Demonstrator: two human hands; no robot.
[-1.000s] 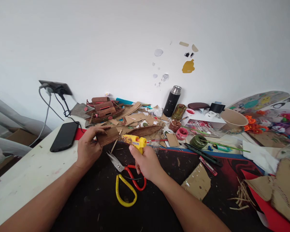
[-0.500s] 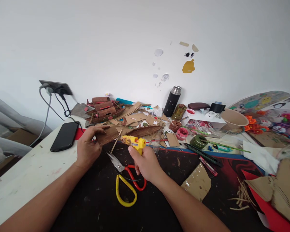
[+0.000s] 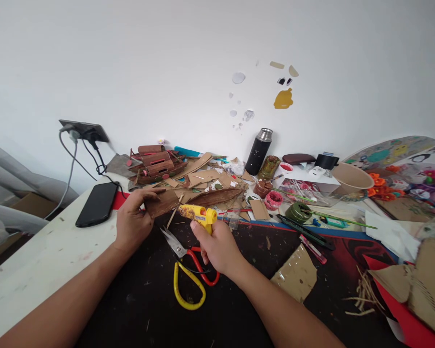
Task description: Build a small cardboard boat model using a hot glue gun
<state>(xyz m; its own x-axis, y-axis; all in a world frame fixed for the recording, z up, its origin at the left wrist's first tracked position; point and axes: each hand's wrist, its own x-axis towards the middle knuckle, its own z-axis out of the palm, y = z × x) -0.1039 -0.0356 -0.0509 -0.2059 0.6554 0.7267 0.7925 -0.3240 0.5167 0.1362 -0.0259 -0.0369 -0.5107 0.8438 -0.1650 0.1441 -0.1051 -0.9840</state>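
My left hand (image 3: 136,215) is closed on a brown cardboard piece (image 3: 162,203), gripping its left end above the mat. My right hand (image 3: 219,245) is wrapped round a yellow glue gun (image 3: 200,216). Its stained nozzle points left at the right edge of the cardboard piece; I cannot tell whether they touch. Just behind the gun lies a long, brown, boat-shaped piece (image 3: 217,197). Below both hands, scissors (image 3: 177,245) with one red and one yellow handle lie on the black mat (image 3: 130,309), blades pointing up and left.
A black phone (image 3: 96,205) lies at the left. Brown model boats (image 3: 159,164) and cardboard scraps (image 3: 203,176) crowd the back. A black thermos (image 3: 259,152) and paint jars (image 3: 274,200) stand further right. A cardboard sheet (image 3: 296,274) lies on the mat.
The glue gun in my right hand has shifted slightly left and down along the cardboard piece's edge. My left hand keeps its grip, almost unmoved.
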